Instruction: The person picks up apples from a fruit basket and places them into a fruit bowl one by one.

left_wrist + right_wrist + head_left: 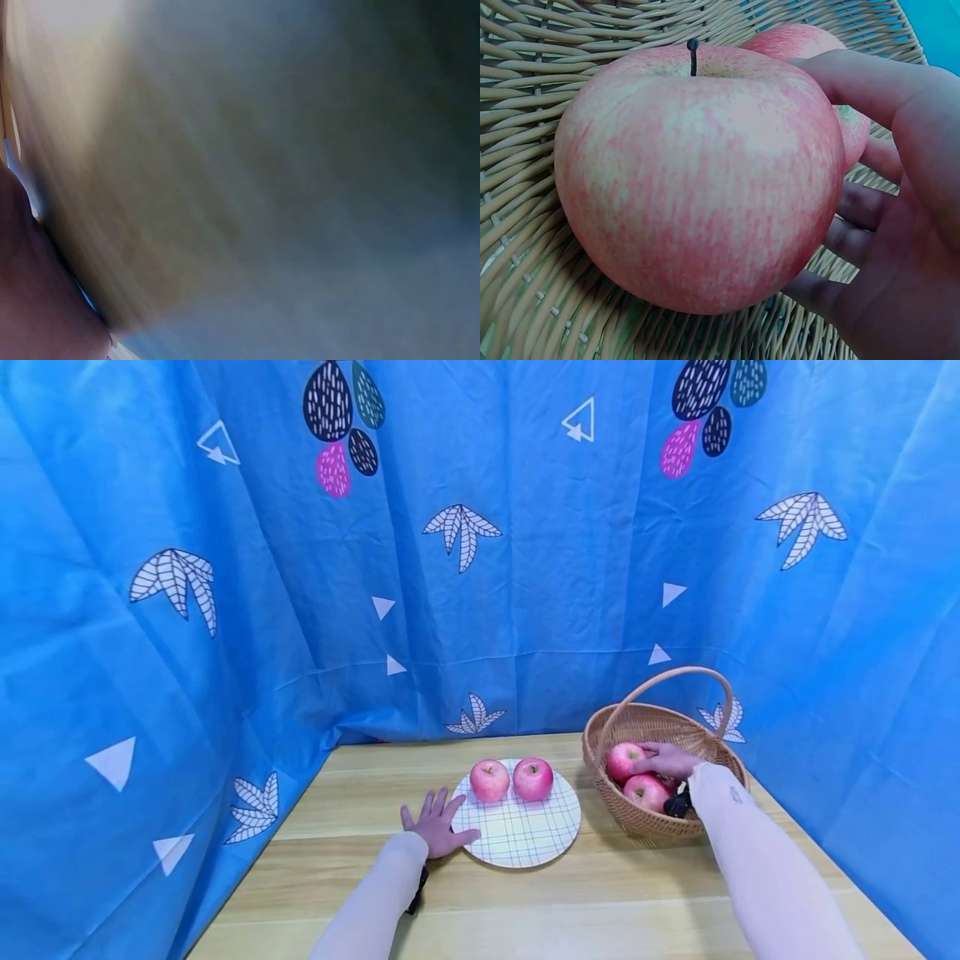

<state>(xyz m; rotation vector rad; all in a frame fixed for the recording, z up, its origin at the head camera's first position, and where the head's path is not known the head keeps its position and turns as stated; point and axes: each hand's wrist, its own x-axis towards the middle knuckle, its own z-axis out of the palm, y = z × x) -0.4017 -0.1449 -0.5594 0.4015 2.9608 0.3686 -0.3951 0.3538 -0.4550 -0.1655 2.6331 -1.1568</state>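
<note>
The left hand is splayed, nothing gripped, at the round white checked plate — and in the tan wicker basket, the farther round red apple is touched from its right by the bent fingers of the right hand — grip can't be told.

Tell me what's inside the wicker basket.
A far apple, touched by the right hand, and a near apple show inside the wicker basket. Whatever lies beneath them, the black wrist camera or the right sleeve is hidden.
</note>
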